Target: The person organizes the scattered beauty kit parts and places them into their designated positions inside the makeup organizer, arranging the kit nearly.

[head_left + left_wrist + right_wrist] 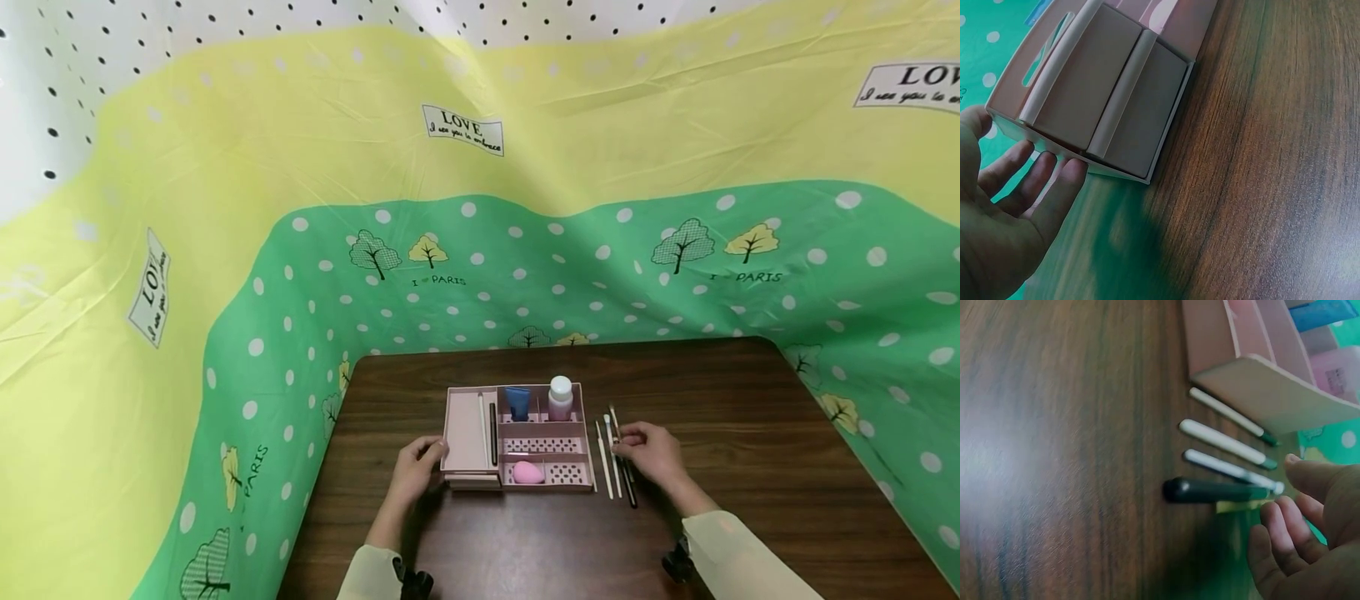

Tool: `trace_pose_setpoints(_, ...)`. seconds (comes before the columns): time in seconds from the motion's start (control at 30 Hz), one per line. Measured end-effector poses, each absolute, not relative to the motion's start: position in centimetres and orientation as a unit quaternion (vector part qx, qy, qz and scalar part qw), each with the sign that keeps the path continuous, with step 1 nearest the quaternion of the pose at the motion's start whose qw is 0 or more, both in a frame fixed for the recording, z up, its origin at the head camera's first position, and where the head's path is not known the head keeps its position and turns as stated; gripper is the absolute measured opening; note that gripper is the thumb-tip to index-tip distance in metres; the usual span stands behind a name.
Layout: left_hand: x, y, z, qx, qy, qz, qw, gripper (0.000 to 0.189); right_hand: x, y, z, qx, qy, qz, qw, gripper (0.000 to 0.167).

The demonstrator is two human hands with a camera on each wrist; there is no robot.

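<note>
A pink makeup organizer (465,442) with two drawers at its left front stands on the table. My left hand (415,473) rests against its left side. In the left wrist view its fingertips touch the side wall below the drawers (1088,75), and the thumb lies by the upper corner. Right of the organizer lie several slim makeup brushes, most with white handles (1222,442) and one with a thick black handle (1204,491). Over their far ends is my right hand (652,450), its fingertips close to the black-handled brush, thumb and fingers apart.
The organizer holds a blue tube (517,403), a white-capped bottle (560,400) and a pink sponge (528,472). A white stick (483,425) and a black one (493,433) lie on its left top. Patterned cloth (525,275) hangs behind the wooden table (750,467).
</note>
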State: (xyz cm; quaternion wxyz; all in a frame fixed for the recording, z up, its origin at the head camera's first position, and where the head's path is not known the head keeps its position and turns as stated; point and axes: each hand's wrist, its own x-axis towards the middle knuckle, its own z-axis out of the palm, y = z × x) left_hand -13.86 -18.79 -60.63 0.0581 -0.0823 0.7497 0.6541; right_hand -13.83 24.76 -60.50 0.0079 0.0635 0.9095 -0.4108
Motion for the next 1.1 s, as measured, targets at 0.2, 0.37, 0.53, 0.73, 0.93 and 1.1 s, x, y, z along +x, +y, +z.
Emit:
trace_pose_setpoints(0.2,-14.0,-18.9,-60.9,-0.084,0.751,0.652,0.061,0.035,-13.7,25.5,-61.5,0.081,0.918,-0.389,0.009,0.038)
trace_pose_setpoints(0.37,-14.1,-18.8,-60.9,-0.084,0.751,0.652,0.061,0.036,-13.6,25.6,-62.0,0.083,0.922,-0.379,-0.01,0.029)
trace_pose_setpoints(0.53,-14.1,-18.8,-60.8,-0.088,0.75,0.653,0.06,0.034,-13.8,25.6,-62.1,0.079,0.923,-0.375,-0.01,0.027)
trace_pose_setpoints(0.73,-14.1,-18.7,-60.7,-0.089,0.748,0.655,0.06,0.033,-14.2,25.6,-62.2,0.093,0.928,-0.36,0.004,0.026)
trace_pose_setpoints(0.93,-14.1,-18.7,-60.7,-0.092,0.746,0.657,0.064,0.035,-14.5,25.5,-61.9,0.097,0.93,-0.354,0.015,0.028)
trace_pose_setpoints(1.1,-14.1,-18.7,-60.7,-0.088,0.749,0.654,0.062,0.036,-14.6,25.5,-61.8,0.108,0.93,-0.35,0.02,0.029)
